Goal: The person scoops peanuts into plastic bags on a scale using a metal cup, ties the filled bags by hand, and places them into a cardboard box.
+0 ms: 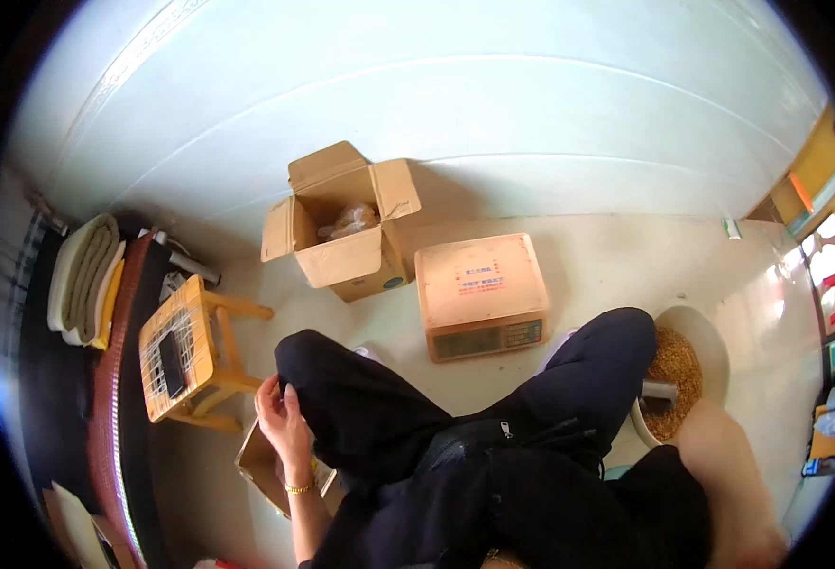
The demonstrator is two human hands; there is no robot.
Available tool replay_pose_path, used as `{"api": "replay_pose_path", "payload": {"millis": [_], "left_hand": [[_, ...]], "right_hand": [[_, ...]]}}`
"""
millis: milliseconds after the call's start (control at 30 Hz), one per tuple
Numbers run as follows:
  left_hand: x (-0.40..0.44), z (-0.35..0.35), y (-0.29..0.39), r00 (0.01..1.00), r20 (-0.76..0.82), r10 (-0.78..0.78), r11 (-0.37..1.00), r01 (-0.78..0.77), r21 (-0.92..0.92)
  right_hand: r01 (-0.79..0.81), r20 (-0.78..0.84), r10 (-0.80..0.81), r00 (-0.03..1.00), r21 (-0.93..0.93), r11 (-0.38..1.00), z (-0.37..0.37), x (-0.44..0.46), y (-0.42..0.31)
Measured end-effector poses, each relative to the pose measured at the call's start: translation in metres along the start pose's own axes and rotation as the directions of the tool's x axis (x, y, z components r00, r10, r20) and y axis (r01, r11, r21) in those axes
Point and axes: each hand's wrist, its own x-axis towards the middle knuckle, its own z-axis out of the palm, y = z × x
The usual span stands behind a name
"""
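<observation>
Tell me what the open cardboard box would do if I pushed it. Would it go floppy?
The open cardboard box would probably keep its shape, because its sides look stiff and straight. Its flaps might wobble, since they're folded outward and loose. The plastic bag inside could slide around, as there seems to be space beside it.

The person's bare left hand is raised beside the bent, black-clad left knee, fingers loosely curled, thumb apart, above a bare left wrist and forearm. The bare right arm is bent at lower right and blurred; its hand cannot be made out.
</observation>
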Motion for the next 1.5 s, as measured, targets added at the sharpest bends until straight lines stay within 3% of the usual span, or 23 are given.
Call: {"api": "replay_pose_path", "payload": {"millis": [100,133,167,233,267,333,400,433,467,567,600,667,700,733,800,833,1000,1067,1167,1233,1367,1467,1500], "left_hand": [[0.002,-0.006,0.005,0.999,-0.048,0.009,1.000,-0.008,0.025],[0.004,-0.012,0.007,0.999,-0.034,-0.002,1.000,0.002,-0.005],[0.008,-0.021,0.007,0.999,0.013,-0.032,0.999,0.032,0.041],[0.009,-0.034,0.011,0.996,0.059,-0.059,0.995,0.054,0.086],[0.009,-0.038,0.014,0.996,0.087,-0.008,0.989,-0.005,0.145],[0.008,-0.039,0.023,0.992,0.118,0.054,0.979,-0.076,0.191],[0.001,-0.037,0.040,0.966,0.259,-0.004,0.976,0.060,-0.209],[0.003,-0.046,0.050,0.888,0.432,-0.160,0.927,0.285,-0.244],[0.004,-0.050,0.044,0.888,0.431,-0.158,0.926,0.285,-0.247],[-0.001,-0.069,0.026,0.545,0.827,-0.139,0.900,0.418,-0.124],[-0.002,-0.070,0.024,0.536,0.831,-0.149,0.897,0.426,-0.114],[-0.005,-0.074,0.019,0.395,0.856,-0.335,0.913,0.361,0.190],[-0.006,-0.073,0.000,0.539,0.769,-0.343,0.939,0.173,0.297],[-0.009,-0.074,-0.018,0.528,0.774,-0.348,0.937,0.175,0.302],[-0.012,-0.066,-0.022,0.886,0.420,-0.196,0.959,0.083,0.272],[-0.013,-0.061,-0.029,0.950,0.309,-0.039,0.942,-0.068,0.329],[-0.014,-0.040,-0.006,0.940,0.332,-0.072,0.972,-0.008,0.234],[-0.013,-0.029,0.003,0.967,0.219,0.129,0.970,-0.169,0.177],[-0.015,-0.013,0.031,0.967,0.231,0.109,0.977,-0.147,0.154],[-0.018,0.000,0.042,0.955,0.251,0.161,0.972,-0.197,0.129],[-0.026,0.029,0.067,0.897,0.363,0.254,0.961,-0.276,0.009],[-0.032,0.040,0.069,0.848,0.484,0.215,0.969,-0.246,0.000],[-0.033,0.042,0.066,0.836,0.501,0.222,0.967,-0.254,-0.005]], "right_hand": [[-0.282,-0.039,0.282,0.959,-0.246,0.927,-0.034,-0.032,-0.002],[-0.256,-0.034,0.256,0.966,-0.254,0.933,-0.055,-0.047,-0.011],[-0.319,0.180,0.512,0.840,-0.598,0.735,-0.077,-0.065,-0.022],[-0.440,-0.096,0.873,0.477,-0.886,0.143,-0.084,-0.119,-0.042],[-0.422,-0.212,0.964,0.162,-0.898,-0.126,-0.093,-0.126,-0.057],[-0.399,-0.377,0.925,-0.052,-0.841,-0.366,-0.098,-0.157,-0.076],[-0.365,-0.337,0.917,-0.211,-0.844,-0.394,-0.105,-0.170,-0.087],[-0.393,-0.334,0.914,-0.232,-0.827,-0.402,-0.109,-0.179,-0.093],[-0.367,-0.300,0.920,-0.252,-0.850,-0.378,-0.112,-0.184,-0.099],[-0.387,-0.261,0.923,-0.284,-0.849,-0.360,-0.105,-0.193,-0.101],[-0.344,-0.256,0.924,-0.284,-0.872,-0.348,-0.101,-0.195,-0.099],[-0.292,-0.254,0.919,-0.301,-0.893,-0.342,-0.099,-0.199,-0.103],[-0.287,-0.297,0.900,-0.319,-0.875,-0.390,-0.101,-0.205,-0.108],[-0.281,-0.339,0.879,-0.335,-0.854,-0.437,-0.103,-0.206,-0.110],[-0.311,-0.380,0.874,-0.303,-0.828,-0.467,-0.095,-0.208,-0.104],[-0.308,-0.429,0.840,-0.333,-0.792,-0.526,-0.095,-0.211,-0.105],[-0.344,-0.431,0.810,-0.398,-0.748,-0.567,-0.084,-0.203,-0.098],[-0.338,-0.378,0.858,-0.347,-0.803,-0.491,-0.093,-0.211,-0.108],[-0.326,-0.348,0.916,-0.202,-0.858,-0.398,-0.100,-0.218,-0.113],[-0.358,-0.506,0.713,-0.486,-0.629,-0.690,-0.102,-0.220,-0.114],[-0.439,-0.466,0.603,-0.647,-0.419,-0.795,-0.114,-0.229,-0.122],[-0.494,-0.221,0.574,-0.788,-0.328,-0.805,-0.101,-0.195,-0.105],[-0.479,-0.027,0.539,-0.842,-0.423,-0.769,-0.094,-0.182,-0.105]]}}
